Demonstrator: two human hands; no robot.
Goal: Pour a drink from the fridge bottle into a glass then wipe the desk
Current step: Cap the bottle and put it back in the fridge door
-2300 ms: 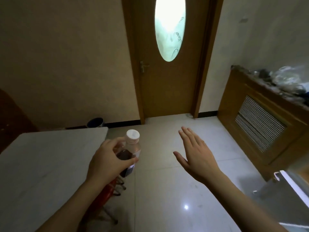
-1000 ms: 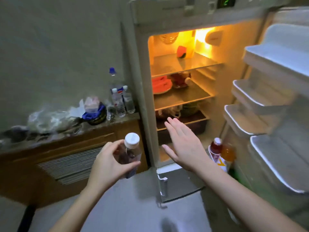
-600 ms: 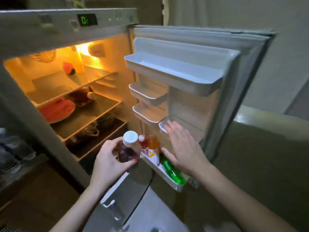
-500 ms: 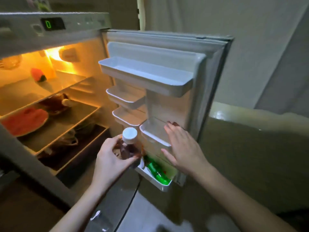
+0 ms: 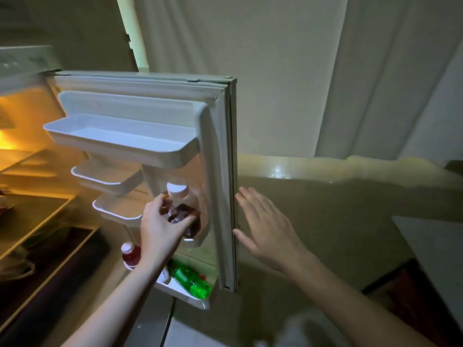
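Note:
My left hand grips a small clear bottle with a white cap and dark red drink, held upright in front of the open fridge door, level with its lower door shelves. My right hand is flat with fingers spread, just right of the door's outer edge; whether the palm touches it I cannot tell. No glass or desk is in view.
The bottom door shelf holds a green bottle lying down and a red bottle. An empty white door shelf sits higher. The lit fridge interior is at left. A pale wall and ledge lie to the right.
The view swung right from the room to the fridge door. My left hand carried the bottle up to the door shelves; my right hand moved from the inner shelves to the door's outer edge.

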